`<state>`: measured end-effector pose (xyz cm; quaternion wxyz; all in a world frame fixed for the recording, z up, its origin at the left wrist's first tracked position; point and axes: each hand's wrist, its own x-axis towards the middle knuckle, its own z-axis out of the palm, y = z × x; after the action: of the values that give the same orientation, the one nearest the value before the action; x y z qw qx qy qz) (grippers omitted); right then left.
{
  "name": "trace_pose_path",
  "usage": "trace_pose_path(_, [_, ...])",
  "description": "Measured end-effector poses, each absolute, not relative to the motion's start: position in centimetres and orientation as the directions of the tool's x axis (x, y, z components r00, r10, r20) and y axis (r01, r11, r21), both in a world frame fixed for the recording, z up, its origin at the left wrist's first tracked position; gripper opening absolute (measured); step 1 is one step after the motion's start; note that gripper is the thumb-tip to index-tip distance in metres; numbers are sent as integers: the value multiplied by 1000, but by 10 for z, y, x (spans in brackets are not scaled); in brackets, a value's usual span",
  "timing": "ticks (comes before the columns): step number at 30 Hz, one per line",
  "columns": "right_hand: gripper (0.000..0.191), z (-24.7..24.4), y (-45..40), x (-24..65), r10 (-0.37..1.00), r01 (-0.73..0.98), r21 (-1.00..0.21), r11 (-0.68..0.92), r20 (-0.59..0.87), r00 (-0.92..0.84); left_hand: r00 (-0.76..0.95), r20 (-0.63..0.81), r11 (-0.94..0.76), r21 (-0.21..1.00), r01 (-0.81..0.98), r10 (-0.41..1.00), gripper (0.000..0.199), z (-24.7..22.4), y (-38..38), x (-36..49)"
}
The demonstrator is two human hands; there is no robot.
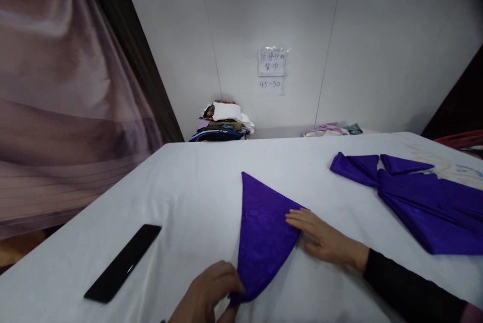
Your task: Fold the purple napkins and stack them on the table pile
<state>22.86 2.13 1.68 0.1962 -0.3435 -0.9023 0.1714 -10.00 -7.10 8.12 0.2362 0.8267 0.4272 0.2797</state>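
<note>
A purple cloth napkin (266,232), folded into a rough triangle, lies on the white-covered table in front of me. My left hand (209,293) pinches its near left corner between thumb and fingers. Across the napkin's right corner, my right hand (324,237) lies with its fingers stretched out flat on the fabric. The far corner of the napkin points away from me, and its lower right edge bulges in a curve.
A black phone-like slab (123,262) lies at the left. More folded purple cloths (433,207) rest at the right. Behind the table are a pile of folded clothes (222,124) and some lilac cloth (326,130). A handwritten sign (271,69) hangs on the wall; a curtain (64,101) borders the left.
</note>
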Motion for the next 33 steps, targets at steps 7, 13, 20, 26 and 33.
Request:
trace_pose_path(7, [52, -6, 26, 222, 741, 592, -460, 661, 275, -613, 328, 254, -373, 848, 376, 910, 13, 120, -16, -84])
trace_pose_path(13, [48, -21, 40, 235, 849, 643, -554, 529, 343, -402, -15, 142, -140, 987, 82, 990, 18, 106, 69, -75])
trace_pose_path(20, [46, -26, 45, 235, 922, 665, -644, 378, 327, -207, -151, -142, 155, 985, 81, 978, 26, 65, 164, -58])
trace_pose_path(26, [42, -29, 49, 237, 928, 676, -642, 363, 311, -203, -211, -262, 309, 923, 230, 942, 35, 27, 207, -55])
trace_pose_path(33, [35, -33, 59, 237, 915, 725, -579, 372, 358, -184, -238, -222, 307, 851, 426, 946, 34, 5, 221, -59])
